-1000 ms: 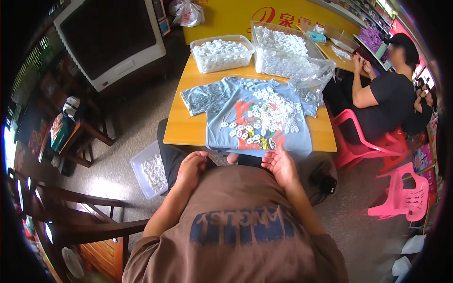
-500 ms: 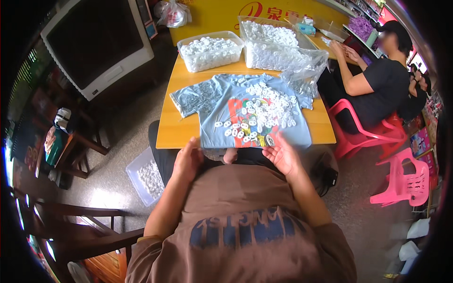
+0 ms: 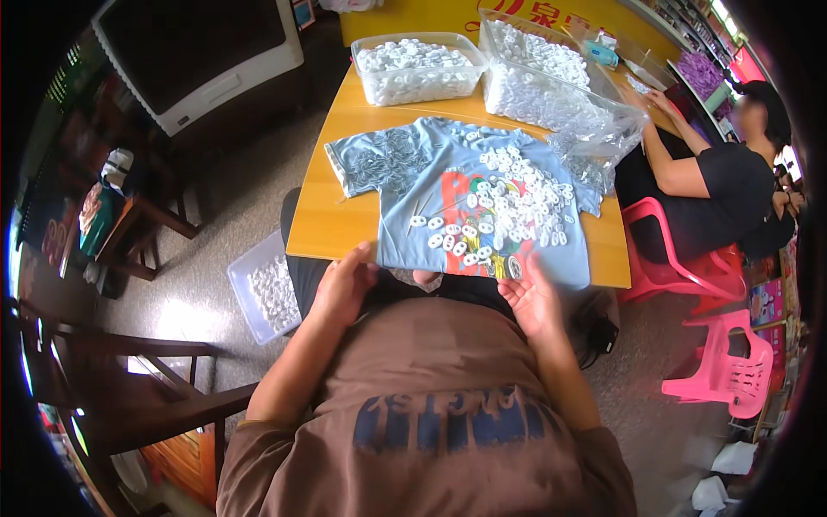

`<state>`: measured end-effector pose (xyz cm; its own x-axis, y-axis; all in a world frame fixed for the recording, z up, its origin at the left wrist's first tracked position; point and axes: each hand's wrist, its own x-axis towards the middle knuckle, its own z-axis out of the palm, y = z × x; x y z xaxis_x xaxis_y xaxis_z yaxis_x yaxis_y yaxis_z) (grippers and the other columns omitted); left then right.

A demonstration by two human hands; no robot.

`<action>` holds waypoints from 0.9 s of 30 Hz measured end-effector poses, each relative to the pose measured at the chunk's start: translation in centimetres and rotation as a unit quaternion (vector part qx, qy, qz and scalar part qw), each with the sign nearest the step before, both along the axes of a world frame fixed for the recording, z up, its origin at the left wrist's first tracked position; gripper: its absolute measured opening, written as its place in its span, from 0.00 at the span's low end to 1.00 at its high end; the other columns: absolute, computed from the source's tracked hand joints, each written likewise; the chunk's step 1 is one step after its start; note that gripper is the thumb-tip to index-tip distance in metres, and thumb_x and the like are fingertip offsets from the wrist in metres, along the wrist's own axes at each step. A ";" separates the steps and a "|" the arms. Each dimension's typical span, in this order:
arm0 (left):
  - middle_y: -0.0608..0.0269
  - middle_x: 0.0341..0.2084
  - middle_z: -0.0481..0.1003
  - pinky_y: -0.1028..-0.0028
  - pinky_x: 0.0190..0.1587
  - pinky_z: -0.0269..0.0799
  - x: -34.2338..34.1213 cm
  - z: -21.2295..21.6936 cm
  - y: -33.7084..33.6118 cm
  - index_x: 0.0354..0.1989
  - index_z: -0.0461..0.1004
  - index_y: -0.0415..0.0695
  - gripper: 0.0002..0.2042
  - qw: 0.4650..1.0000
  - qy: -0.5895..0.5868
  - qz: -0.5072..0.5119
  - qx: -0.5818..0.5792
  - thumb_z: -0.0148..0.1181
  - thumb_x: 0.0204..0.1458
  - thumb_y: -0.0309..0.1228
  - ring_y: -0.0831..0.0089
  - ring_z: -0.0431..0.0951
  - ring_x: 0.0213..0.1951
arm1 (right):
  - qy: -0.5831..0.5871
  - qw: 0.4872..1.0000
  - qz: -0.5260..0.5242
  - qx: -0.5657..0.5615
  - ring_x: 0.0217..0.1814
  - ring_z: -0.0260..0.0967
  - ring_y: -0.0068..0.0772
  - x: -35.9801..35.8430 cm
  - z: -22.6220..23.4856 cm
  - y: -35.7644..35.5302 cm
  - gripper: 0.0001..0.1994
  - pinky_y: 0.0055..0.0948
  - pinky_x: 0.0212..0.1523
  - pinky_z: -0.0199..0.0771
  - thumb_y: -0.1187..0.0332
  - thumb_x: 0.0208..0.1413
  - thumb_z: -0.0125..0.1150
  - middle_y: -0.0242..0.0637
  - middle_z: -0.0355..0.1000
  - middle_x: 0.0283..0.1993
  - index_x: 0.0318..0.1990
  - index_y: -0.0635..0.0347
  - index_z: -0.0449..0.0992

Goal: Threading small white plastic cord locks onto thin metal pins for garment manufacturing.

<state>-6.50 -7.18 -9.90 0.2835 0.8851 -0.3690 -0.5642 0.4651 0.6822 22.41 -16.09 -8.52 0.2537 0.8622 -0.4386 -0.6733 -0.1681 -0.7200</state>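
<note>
A light blue printed T-shirt (image 3: 401, 228) lies spread on a wooden table (image 3: 332, 226) in front of me. Loose white oval plastic pieces with holes (image 3: 525, 194) are heaped on its right half, and several lie nearer its hem. Thin grey metal pins (image 3: 392, 159) cover the left sleeve. My left hand (image 3: 346, 283) is at the table's front edge, left of the hem, fingers loosely apart and nothing visible in it. By the hem's right part, my right hand (image 3: 532, 297) is open, palm up, fingers spread; one raised digit is blurred.
Two clear tubs, a smaller one (image 3: 422, 90) and a larger one (image 3: 538, 108), hold white pieces at the back. A clear plastic bag (image 3: 603, 142) rests beside them. Another tub (image 3: 250, 320) stands on the floor. A person (image 3: 715, 177) sits at right; a pink chair (image 3: 728, 366) stands nearer.
The view has shifted, so the table and tubs appear farther right and the tubs higher. Both hands stay near the shirt's hem with little change. The seated person's hands have moved slightly.
</note>
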 end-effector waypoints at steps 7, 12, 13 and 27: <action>0.69 0.27 0.72 0.80 0.31 0.65 -0.6 1.7 -0.2 0.37 0.71 0.45 0.07 0.998 0.021 -0.017 -0.052 0.55 0.52 0.33 0.78 0.69 0.27 | -0.010 0.999 0.016 -0.042 0.36 0.69 0.29 0.4 0.6 -0.2 0.28 0.28 0.38 0.71 0.52 0.55 0.52 0.38 0.70 0.40 0.57 0.62 0.59; 0.69 0.25 0.70 0.79 0.29 0.62 -0.5 2.7 -0.6 0.34 0.70 0.45 0.08 0.996 0.040 -0.016 -0.081 0.58 0.49 0.34 0.77 0.68 0.26 | 0.020 0.999 0.037 -0.034 0.36 0.70 0.33 0.9 1.3 -0.2 0.22 0.33 0.39 0.73 0.55 0.55 0.54 0.37 0.69 0.47 0.53 0.56 0.62; 0.69 0.25 0.70 0.79 0.29 0.62 -0.4 2.8 -0.6 0.34 0.70 0.45 0.08 0.996 0.041 -0.017 -0.082 0.58 0.49 0.34 0.77 0.68 0.26 | 0.021 0.999 0.035 -0.035 0.36 0.70 0.33 1.0 1.2 -0.2 0.22 0.33 0.39 0.73 0.55 0.55 0.54 0.37 0.69 0.47 0.53 0.56 0.62; 0.71 0.23 0.69 0.83 0.30 0.61 -2.2 1.7 -1.9 0.33 0.71 0.42 0.07 0.989 0.140 -0.036 -0.023 0.56 0.49 0.31 0.83 0.66 0.26 | -0.026 0.994 0.100 -0.041 0.40 0.69 0.31 3.2 3.0 -3.5 0.16 0.31 0.46 0.67 0.60 0.56 0.53 0.37 0.71 0.40 0.46 0.63 0.68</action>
